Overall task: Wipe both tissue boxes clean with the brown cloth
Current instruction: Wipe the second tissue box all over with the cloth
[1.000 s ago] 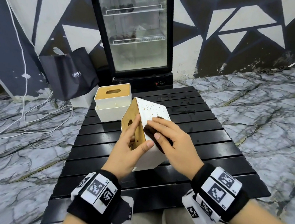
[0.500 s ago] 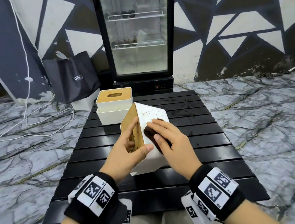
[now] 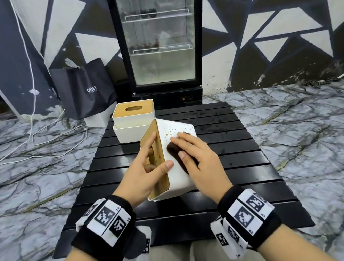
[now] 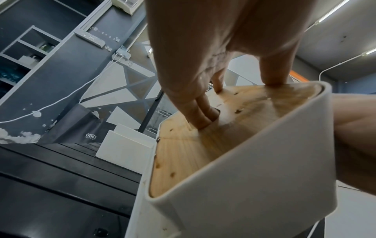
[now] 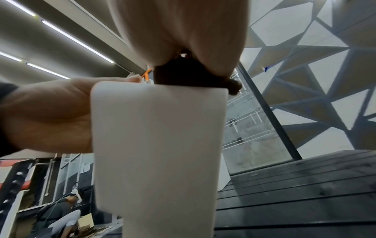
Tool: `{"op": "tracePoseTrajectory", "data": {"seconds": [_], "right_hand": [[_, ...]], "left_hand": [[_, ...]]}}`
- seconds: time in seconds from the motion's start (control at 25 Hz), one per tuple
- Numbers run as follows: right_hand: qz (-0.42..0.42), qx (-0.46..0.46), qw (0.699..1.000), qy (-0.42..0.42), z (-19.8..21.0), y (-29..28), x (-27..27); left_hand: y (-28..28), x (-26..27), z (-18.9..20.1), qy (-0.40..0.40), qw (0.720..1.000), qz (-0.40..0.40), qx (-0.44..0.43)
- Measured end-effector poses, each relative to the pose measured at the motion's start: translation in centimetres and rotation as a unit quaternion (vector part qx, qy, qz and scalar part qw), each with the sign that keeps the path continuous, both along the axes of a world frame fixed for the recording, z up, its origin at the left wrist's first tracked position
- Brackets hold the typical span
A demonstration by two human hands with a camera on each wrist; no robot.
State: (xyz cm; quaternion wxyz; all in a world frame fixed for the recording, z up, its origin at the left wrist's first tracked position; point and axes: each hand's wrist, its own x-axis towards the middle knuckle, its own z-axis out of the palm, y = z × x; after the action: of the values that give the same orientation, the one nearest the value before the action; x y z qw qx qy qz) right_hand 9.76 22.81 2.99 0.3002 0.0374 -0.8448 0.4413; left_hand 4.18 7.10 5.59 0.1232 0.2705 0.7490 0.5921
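Black slatted table (image 3: 245,164) in front of you, glass-door fridge (image 3: 159,37) behind it. The near tissue box (image 3: 178,176) sits mid-table, tipped on an edge: wood lid faces left, speckled white side faces up-right, long axis runs away from you toward the fridge. 2nd tissue box (image 3: 132,122) stands upright at the far-left of the table, lid up, just behind the tipped one.

Your left hand (image 3: 143,172) grips the tipped box: thumb hooked over the top edge onto the white side, index flat along the lid, two fingers (image 4: 203,112) curled into the lid slot.

Your right hand (image 3: 200,159) lies flat, fingers straight & together, pressing the brown cloth (image 3: 174,151) onto the white side; cloth mostly hidden under it.

Vs 0.5 s ago: same grip, right hand & cloth in much the same spot on that face, box tilt about the same.
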Motion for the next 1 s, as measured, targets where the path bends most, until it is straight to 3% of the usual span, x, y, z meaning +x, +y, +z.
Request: {"op": "tracePoseTrajectory", "data": {"seconds": [0.16,1.0], "right_hand": [[-0.023,-0.014,0.999,-0.026,0.0,0.8,-0.2],[-0.05,0.01,0.998,0.029,1.5,0.4,-1.4]], "left_hand": [[0.0,-0.1,-0.2,-0.004,1.0,0.006,0.004],[0.7,0.7,-0.1,0.023,0.999,-0.027,-0.032]]}}
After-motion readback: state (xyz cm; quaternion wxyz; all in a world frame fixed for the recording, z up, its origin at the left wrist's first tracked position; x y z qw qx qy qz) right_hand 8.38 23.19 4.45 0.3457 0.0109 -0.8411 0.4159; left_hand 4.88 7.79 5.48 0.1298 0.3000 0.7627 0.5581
